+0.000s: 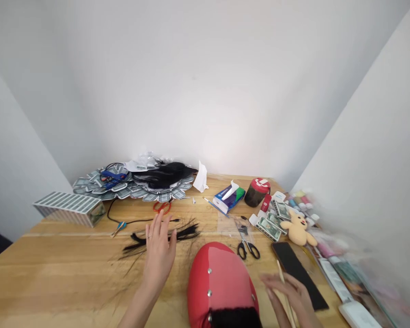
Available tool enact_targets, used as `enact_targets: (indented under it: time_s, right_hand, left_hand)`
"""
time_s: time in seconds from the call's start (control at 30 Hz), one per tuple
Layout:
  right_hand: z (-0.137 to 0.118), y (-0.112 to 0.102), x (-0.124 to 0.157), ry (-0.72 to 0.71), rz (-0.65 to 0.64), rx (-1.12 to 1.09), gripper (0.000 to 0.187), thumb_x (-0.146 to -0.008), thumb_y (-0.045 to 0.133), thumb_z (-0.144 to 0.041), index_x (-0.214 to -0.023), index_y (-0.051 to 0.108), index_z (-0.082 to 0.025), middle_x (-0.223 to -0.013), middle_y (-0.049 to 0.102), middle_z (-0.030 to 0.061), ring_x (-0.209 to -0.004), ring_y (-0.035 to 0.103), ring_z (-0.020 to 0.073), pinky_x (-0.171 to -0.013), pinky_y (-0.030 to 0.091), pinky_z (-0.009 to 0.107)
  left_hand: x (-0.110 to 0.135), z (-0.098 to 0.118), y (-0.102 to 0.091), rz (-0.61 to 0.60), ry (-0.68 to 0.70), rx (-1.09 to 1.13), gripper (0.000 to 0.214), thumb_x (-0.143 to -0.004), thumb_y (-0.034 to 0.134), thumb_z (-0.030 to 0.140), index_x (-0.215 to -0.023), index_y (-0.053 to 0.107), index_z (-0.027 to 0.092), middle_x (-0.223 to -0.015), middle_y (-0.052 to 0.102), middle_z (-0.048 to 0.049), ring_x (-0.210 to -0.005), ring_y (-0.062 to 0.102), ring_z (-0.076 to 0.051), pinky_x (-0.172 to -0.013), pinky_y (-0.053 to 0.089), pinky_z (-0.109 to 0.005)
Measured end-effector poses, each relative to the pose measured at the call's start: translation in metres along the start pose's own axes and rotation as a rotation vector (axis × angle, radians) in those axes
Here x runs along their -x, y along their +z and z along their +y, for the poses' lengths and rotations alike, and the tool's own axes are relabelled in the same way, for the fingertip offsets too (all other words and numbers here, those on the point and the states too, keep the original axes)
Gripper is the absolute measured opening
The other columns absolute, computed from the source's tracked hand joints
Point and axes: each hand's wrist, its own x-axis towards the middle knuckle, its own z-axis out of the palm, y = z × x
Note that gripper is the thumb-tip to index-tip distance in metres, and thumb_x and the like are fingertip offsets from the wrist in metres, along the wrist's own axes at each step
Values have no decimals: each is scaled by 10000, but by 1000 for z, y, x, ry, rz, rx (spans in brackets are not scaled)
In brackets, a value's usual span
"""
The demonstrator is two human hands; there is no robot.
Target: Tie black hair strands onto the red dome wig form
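Observation:
My left hand (pixel 160 243) is stretched out over a loose bundle of black hair strands (pixel 186 232) on the wooden table; I cannot tell whether it touches them. Its fingers are extended and hold nothing. At the lower right my right hand (pixel 292 294) is closed on a thin pale stick (pixel 280 273), which stands up between the fingers. Between my hands sits a red rounded head form (pixel 222 269) with silver pins. Black hair (pixel 237 318) covers its near end, cut off by the frame's lower edge.
Black-handled scissors (pixel 248 248) lie beyond the head form. A tissue pack (pixel 228 197), a red-lidded jar (pixel 257 192), a plush toy (pixel 299 229) and a black phone (pixel 299 273) are on the right. Black hair (pixel 166 174) rests on a patterned pile at the back; a striped box (pixel 70 207) stands left.

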Motion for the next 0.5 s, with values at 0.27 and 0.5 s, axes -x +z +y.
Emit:
enact_targets:
  time_s: [0.27, 0.5]
  right_hand:
    - [75, 8, -33, 25, -107, 213, 506, -721, 487, -87, -1065, 779, -316, -1061, 784, 56, -990, 722, 283, -789, 594, 421]
    - [123, 6, -190, 217, -79, 367, 302, -958, 622, -294, -1235, 608, -175, -1284, 621, 94, -1132, 622, 257, -958, 509, 494]
  left_hand:
    - [-2, 22, -40, -24, -65, 395, 408, -987, 405, 379, -1373, 448, 255, -1541, 427, -122, -1306, 550, -279, -997, 523, -428]
    - [-9, 11, -60, 11, -97, 350, 371, -854, 497, 424, -1129, 681, 256, -1346, 644, -86, -1257, 583, -338, -1066, 433, -565]
